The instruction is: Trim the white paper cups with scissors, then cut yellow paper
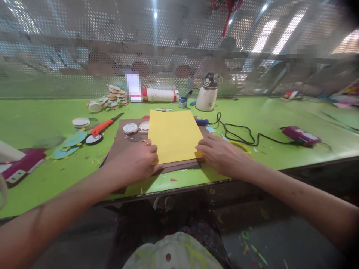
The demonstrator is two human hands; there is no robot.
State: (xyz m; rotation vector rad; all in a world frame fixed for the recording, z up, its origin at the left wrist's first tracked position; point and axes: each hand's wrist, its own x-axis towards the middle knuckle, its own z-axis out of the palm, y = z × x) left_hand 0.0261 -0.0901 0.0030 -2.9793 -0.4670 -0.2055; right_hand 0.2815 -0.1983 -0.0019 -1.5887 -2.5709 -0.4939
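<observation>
A yellow sheet, perhaps paper or foam, lies over brown sheets in front of me. My left hand is closed at its near left edge, thumb toward me. At the near right edge, the bent fingers of my right hand grip the same sheet. Left of the yellow sheet, a white round tape roll and a second round piece rest on the brown. Behind my right hand, a blue-handled tool with a black cord is partly covered by the sheet.
Orange-handled cutter, pale blue discs and a pile of tape rolls lie left. At the back stand a phone, white roll, small blue jar and flask. A purple power strip lies right, its black cord crossing the green table.
</observation>
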